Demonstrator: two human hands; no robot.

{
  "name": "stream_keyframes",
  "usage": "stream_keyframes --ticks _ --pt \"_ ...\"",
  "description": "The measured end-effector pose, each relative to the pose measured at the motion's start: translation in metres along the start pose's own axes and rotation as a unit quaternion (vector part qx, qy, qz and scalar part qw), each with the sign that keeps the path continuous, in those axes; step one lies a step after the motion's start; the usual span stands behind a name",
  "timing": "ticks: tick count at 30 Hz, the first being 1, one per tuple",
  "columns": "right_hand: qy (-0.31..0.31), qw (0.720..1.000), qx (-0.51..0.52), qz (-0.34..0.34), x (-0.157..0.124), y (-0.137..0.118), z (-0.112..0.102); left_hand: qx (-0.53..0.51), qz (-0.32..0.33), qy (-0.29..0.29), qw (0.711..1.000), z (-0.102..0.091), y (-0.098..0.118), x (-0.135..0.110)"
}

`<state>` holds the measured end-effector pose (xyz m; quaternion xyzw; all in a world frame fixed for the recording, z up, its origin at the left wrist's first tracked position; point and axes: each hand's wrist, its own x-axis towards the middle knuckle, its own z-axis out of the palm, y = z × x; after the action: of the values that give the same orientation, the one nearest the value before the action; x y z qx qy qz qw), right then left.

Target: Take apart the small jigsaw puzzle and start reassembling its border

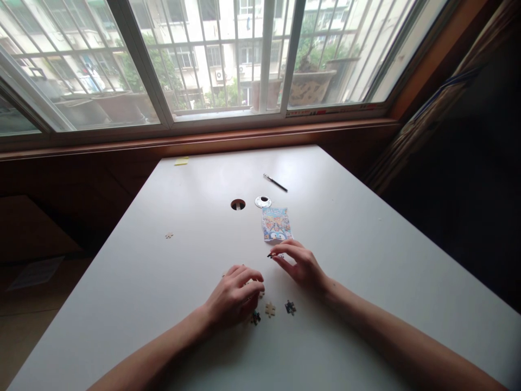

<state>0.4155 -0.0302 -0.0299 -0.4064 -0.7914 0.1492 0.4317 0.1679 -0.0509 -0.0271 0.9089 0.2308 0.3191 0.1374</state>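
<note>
White laminate covers the tabletop (366, 260), which runs up to a wooden sill under the window (220, 60). Toward the far edge lie a pen (275, 183) — its long axis slanting from far-left to near-right — a round cable hole (238, 205), its loose cap (262, 202) just beside it, and a yellow slip (181, 161) at the far-left corner. One stray puzzle piece (169, 235) sits alone near the left edge, well apart from the rest.

A printed picture card (276, 224) lies near the middle, its long axis pointing toward the window, slightly tilted. Just nearer than it, the right hand (299, 263) pinches a small dark piece (269, 254) at its fingertips, the piece too small to read. The left hand (236, 296) is curled loosely over a few pieces (what it grips, I cannot tell). A pale piece (270, 309) and a dark piece (290, 307) lie flat between the wrists, toward the near edge.
</note>
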Motion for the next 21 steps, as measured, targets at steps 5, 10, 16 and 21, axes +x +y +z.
stream_keyframes --ticks 5,10,16,21 --pt "-0.069 0.994 -0.080 -0.007 0.000 0.000 0.003 -0.004 0.010 -0.026 1.000 -0.004 0.000 0.003" --pt "-0.074 0.991 -0.113 0.004 0.001 -0.001 0.004 0.010 0.023 -0.034 0.999 -0.003 0.001 0.003" --pt "-0.087 0.986 -0.143 0.019 0.003 -0.004 0.005 0.020 0.041 -0.093 0.995 -0.007 0.006 0.006" --pt "-0.055 0.982 -0.172 0.060 0.004 -0.006 0.004 0.026 0.033 -0.129 0.991 -0.013 0.006 0.007"
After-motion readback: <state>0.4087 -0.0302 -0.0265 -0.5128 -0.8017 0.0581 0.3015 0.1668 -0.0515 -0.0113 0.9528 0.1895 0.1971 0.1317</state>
